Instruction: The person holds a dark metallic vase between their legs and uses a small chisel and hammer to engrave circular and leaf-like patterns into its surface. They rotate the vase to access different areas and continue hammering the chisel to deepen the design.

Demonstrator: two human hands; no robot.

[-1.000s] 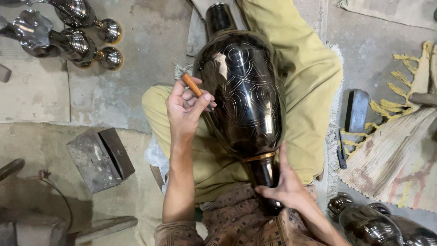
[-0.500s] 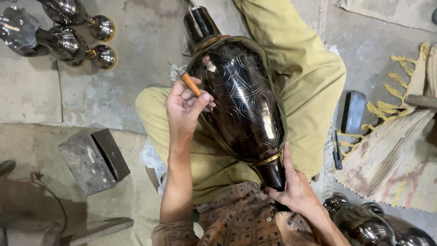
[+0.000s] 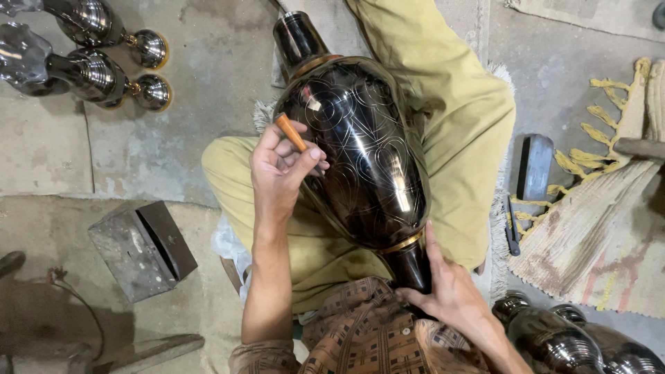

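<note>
1. Head view: our left hand [image 3: 280, 170] pinches an orange-handled tool [image 3: 291, 131] against the black vase [image 3: 360, 149] on our lap.
2. Our right hand [image 3: 443, 284], at five o'clock, wraps fairly open around its neck.
3. We judge the tool could skid and scratch the glossy surface.

The vase [image 3: 360, 152] lies across the lap, with the left hand [image 3: 280, 173] on its left side and the right hand [image 3: 443, 284] at its near neck. A metal block [image 3: 142, 249] sits on the floor [image 3: 208, 90] to the left, a mat [image 3: 596, 228] to the right.

- Left hand [image 3: 280, 170]: forearm extended forward, fingers [image 3: 305, 154] curled in a pinch grip.
- Right hand [image 3: 443, 287]: palm down, fingers spread flat, thumb pointing inward.
</note>
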